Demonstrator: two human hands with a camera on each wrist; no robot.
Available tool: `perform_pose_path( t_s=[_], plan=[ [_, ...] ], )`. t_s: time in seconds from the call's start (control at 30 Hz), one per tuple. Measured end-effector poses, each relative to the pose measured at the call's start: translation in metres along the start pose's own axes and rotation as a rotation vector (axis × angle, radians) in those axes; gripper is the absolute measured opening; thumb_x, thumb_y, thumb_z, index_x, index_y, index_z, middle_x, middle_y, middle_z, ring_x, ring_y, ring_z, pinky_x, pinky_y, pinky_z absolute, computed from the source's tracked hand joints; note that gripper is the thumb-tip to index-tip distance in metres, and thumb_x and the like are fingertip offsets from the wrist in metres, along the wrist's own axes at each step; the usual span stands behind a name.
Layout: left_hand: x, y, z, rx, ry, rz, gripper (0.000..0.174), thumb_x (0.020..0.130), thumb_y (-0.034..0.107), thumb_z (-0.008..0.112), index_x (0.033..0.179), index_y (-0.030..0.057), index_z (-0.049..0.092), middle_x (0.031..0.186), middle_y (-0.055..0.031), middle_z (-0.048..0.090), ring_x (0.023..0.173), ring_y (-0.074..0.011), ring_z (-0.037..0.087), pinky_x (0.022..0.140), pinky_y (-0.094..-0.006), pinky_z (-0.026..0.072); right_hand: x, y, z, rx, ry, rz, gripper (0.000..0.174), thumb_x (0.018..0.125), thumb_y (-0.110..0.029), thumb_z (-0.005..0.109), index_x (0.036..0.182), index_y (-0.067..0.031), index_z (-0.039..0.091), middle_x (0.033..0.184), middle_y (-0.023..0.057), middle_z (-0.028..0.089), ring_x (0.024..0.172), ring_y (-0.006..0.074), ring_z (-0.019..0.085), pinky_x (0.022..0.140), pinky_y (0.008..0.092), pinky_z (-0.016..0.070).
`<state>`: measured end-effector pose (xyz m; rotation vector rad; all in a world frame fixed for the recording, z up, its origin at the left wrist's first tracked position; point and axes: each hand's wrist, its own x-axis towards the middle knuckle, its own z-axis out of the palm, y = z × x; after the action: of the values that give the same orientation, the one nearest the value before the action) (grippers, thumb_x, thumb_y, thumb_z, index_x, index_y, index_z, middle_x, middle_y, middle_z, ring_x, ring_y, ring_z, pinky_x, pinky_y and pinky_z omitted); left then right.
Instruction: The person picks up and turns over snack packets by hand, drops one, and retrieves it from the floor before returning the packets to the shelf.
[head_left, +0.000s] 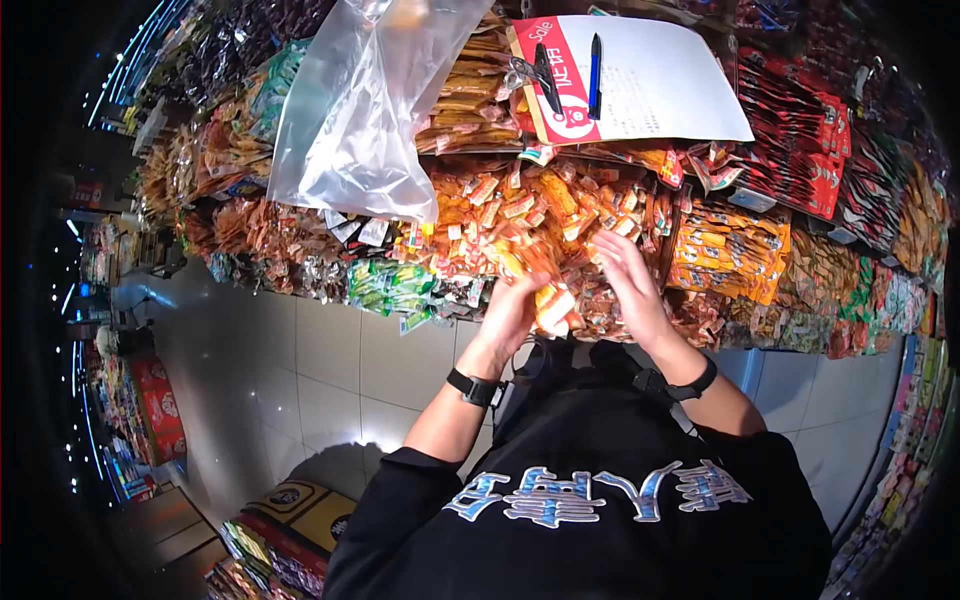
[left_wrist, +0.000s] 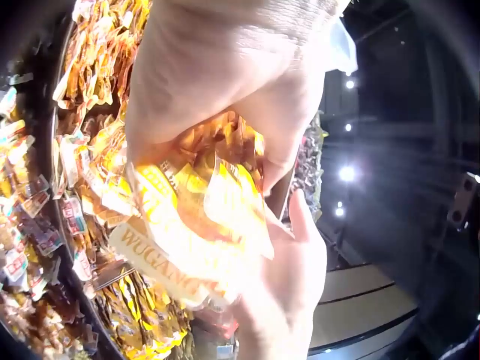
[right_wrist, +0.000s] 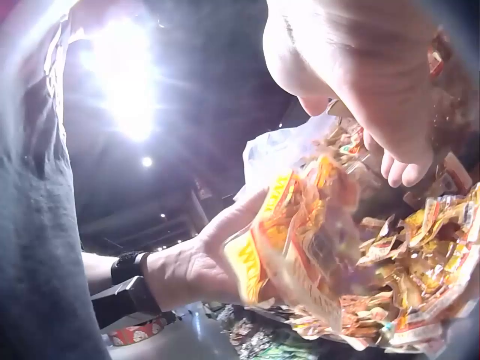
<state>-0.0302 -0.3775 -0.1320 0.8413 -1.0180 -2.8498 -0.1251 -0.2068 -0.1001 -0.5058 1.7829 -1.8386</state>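
Note:
In my left hand (head_left: 512, 318) I grip a bunch of small orange and yellow snack packets (right_wrist: 289, 247), their ends fanning out past the fingers. The left wrist view shows "WUGANG" printed on a pale edge of these packets (left_wrist: 202, 240). My right hand (head_left: 632, 290) is just to the right of the bunch, fingers extended over the display and nothing held in them. Below and beyond both hands lies a heap of similar loose packets (head_left: 580, 205) with red and white labels.
A clear plastic bag (head_left: 350, 130) lies over the goods at the left. Behind the heap rests a white paper sheet (head_left: 670, 80) with a blue pen (head_left: 595, 75) on it. Yellow packets (head_left: 730, 250) and red packets (head_left: 790, 140) stand in rows at the right.

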Motion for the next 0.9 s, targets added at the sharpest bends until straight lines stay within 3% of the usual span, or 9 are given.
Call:
perform_pose_path(
  t_s=[0.13, 0.17, 0.2, 0.27, 0.3, 0.43, 0.7, 0.73, 0.9],
  plan=[
    [0.051, 0.053, 0.02, -0.109, 0.068, 0.197, 0.022, 0.092, 0.014, 0.061, 0.11, 0.0012, 0.056, 0.105, -0.0092, 0.064, 0.095, -0.0223, 0.065, 0.087, -0.0409, 0.0547, -0.015, 0.002, -0.028, -0.027, 0.215, 0.061, 0.038, 0.104, -0.021, 0.037, 0.134, -0.0004, 0.042, 0.131, 0.0144, 0.052, 0.123, 0.0215, 0.049, 0.102, 0.0351, 0.0379],
    [0.085, 0.056, 0.001, -0.09, -0.031, 0.214, 0.027, 0.093, 0.021, 0.062, 0.113, 0.0035, 0.055, 0.104, -0.0083, 0.065, 0.094, -0.0225, 0.065, 0.091, -0.0436, 0.0514, -0.021, 0.005, -0.034, -0.033, 0.265, 0.072, 0.038, 0.104, -0.023, 0.036, 0.134, -0.0007, 0.043, 0.129, 0.0144, 0.054, 0.122, 0.0218, 0.051, 0.1, 0.0349, 0.0387],
    [0.138, 0.051, -0.045, -0.361, -0.499, 0.064, 0.036, 0.092, 0.027, 0.062, 0.117, 0.0028, 0.053, 0.112, -0.0109, 0.062, 0.1, -0.0235, 0.062, 0.095, -0.044, 0.0482, -0.029, 0.006, -0.04, -0.013, 0.302, 0.09, 0.038, 0.104, -0.025, 0.037, 0.133, -0.0012, 0.044, 0.127, 0.0143, 0.055, 0.121, 0.0223, 0.051, 0.1, 0.0354, 0.0392],
    [0.153, 0.057, -0.042, -0.358, -0.4, -0.037, 0.051, 0.092, 0.036, 0.061, 0.126, 0.0012, 0.046, 0.126, -0.0155, 0.053, 0.113, -0.0261, 0.054, 0.101, -0.0442, 0.0422, -0.041, 0.011, -0.049, 0.01, 0.437, 0.183, 0.038, 0.103, -0.027, 0.041, 0.13, -0.0014, 0.047, 0.124, 0.0126, 0.056, 0.117, 0.0207, 0.054, 0.096, 0.0339, 0.0418],
    [0.129, 0.068, -0.007, -0.074, 0.156, 0.021, 0.058, 0.091, 0.039, 0.06, 0.13, 0.0002, 0.042, 0.133, -0.0175, 0.047, 0.119, -0.0275, 0.048, 0.103, -0.0439, 0.0395, -0.045, 0.012, -0.054, 0.015, 0.499, 0.221, 0.036, 0.102, -0.026, 0.043, 0.128, -0.0016, 0.049, 0.122, 0.0111, 0.057, 0.115, 0.0193, 0.055, 0.094, 0.0325, 0.0438],
    [0.122, 0.066, -0.011, -0.102, 0.029, -0.015, 0.053, 0.093, 0.029, 0.056, 0.131, -0.0001, 0.033, 0.143, -0.0232, 0.031, 0.133, -0.0332, 0.033, 0.112, -0.0431, 0.0297, -0.07, 0.019, -0.074, -0.011, 0.629, 0.25, 0.04, 0.101, -0.03, 0.047, 0.129, -0.0025, 0.048, 0.12, 0.0109, 0.059, 0.112, 0.0189, 0.056, 0.091, 0.0314, 0.0454],
    [0.105, 0.059, -0.017, 0.159, -0.023, 0.022, 0.042, 0.098, 0.025, 0.044, 0.125, -0.0056, 0.045, 0.127, -0.0199, 0.053, 0.121, -0.0309, 0.051, 0.106, -0.0428, 0.0383, -0.125, 0.082, -0.17, 0.025, 1.002, 0.244, 0.039, 0.1, -0.032, 0.049, 0.125, -0.0022, 0.049, 0.114, 0.0128, 0.06, 0.111, 0.0228, 0.058, 0.095, 0.0368, 0.0437],
    [0.097, 0.057, -0.017, 0.239, -0.033, 0.075, 0.043, 0.098, 0.025, 0.044, 0.127, -0.0063, 0.043, 0.128, -0.0194, 0.052, 0.121, -0.0302, 0.051, 0.107, -0.0418, 0.0375, -0.133, 0.096, -0.189, 0.084, 1.039, 0.311, 0.036, 0.098, -0.032, 0.051, 0.122, -0.0051, 0.052, 0.112, 0.0082, 0.062, 0.108, 0.0221, 0.059, 0.094, 0.0384, 0.0437],
    [0.055, 0.043, -0.004, 0.616, 0.053, 0.289, 0.03, 0.092, 0.011, 0.052, 0.119, -0.0033, 0.056, 0.12, -0.0135, 0.059, 0.112, -0.021, 0.057, 0.097, -0.0335, 0.0445, -0.17, 0.208, -0.266, -0.532, 0.883, 0.658, 0.031, 0.089, -0.03, 0.059, 0.106, -0.0044, 0.061, 0.098, 0.0098, 0.066, 0.095, 0.0246, 0.063, 0.083, 0.0345, 0.0483]
  ],
)
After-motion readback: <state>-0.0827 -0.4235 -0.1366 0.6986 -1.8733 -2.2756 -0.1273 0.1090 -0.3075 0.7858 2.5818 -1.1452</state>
